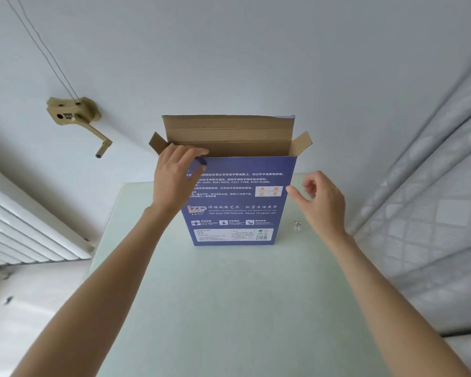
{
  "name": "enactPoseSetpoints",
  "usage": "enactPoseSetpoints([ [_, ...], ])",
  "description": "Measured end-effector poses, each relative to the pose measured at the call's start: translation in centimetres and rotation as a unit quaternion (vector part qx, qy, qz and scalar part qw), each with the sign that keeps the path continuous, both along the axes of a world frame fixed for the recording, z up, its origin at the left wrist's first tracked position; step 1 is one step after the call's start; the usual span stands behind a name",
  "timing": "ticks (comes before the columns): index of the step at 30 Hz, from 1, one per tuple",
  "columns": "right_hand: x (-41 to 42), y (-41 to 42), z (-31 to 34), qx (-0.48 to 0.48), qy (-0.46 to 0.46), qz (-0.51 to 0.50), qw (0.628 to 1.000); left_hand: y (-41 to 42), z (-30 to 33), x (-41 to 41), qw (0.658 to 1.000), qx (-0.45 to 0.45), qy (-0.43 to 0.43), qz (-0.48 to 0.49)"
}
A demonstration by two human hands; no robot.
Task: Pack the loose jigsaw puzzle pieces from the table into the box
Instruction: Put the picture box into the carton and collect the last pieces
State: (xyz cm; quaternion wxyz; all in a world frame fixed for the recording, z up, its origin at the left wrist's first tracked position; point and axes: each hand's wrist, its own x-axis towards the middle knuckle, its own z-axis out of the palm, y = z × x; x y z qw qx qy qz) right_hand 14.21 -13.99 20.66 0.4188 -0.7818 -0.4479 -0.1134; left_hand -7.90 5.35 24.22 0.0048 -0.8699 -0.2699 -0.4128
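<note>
Two bare forearms reach forward over the pale green desk, which fills the near part of the view. Farther along its right side lies one small loose puzzle piece, alone on the surface, near the box's right edge but apart from it and just left of the right wrist.

The right hand hovers beside the right edge of the box, holding nothing — its thumb points toward the box wall and stops just short of it, while the other fingers are loosely curled and slightly spread.

The left hand rests on the upper left corner of the box, its fingers close together and hooked over the front rim, the thumb against the blue front face.

The box stands upright near the far end of the desk. It is blue with white printed text, a small A–B–C–D grid and a barcode label low on its front. Its top is open: the brown cardboard lid stands straight up at the back and two small side flaps splay outward. The inside cannot be seen from here.

Beyond, a white radiator runs along the left, a brass-coloured hand crank with two thin cables is fixed to the wall, and a patterned grey curtain hangs on the right.
</note>
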Motion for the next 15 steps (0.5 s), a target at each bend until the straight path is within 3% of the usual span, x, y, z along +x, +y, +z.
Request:
enactPoseSetpoints([
  [2,0.9,0.8,-0.8,-0.068,0.116,0.007,0.991,-1.3,-1.0,-0.5,0.995,-0.022,-0.089,0.039],
  [4,1.7,1.9,-1.1,-0.123,0.219,0.076,0.965,-2.3,-3.0,-1.4,0.968,-0.134,-0.187,0.104],
  [6,2.2,3.0,-1.3,-0.133,0.276,0.152,0.940,-2.2,-4.9,-1.9,0.912,-0.319,-0.228,0.124],
  [9,2.0,4.1,-1.6,-0.135,0.311,0.188,0.922,-0.7,-5.9,-1.9,0.818,-0.533,-0.213,0.041],
  [15,-0.8,2.9,-0.2,-0.074,0.260,0.134,0.953,1.2,-5.2,-1.7,0.793,-0.558,-0.241,-0.030],
])
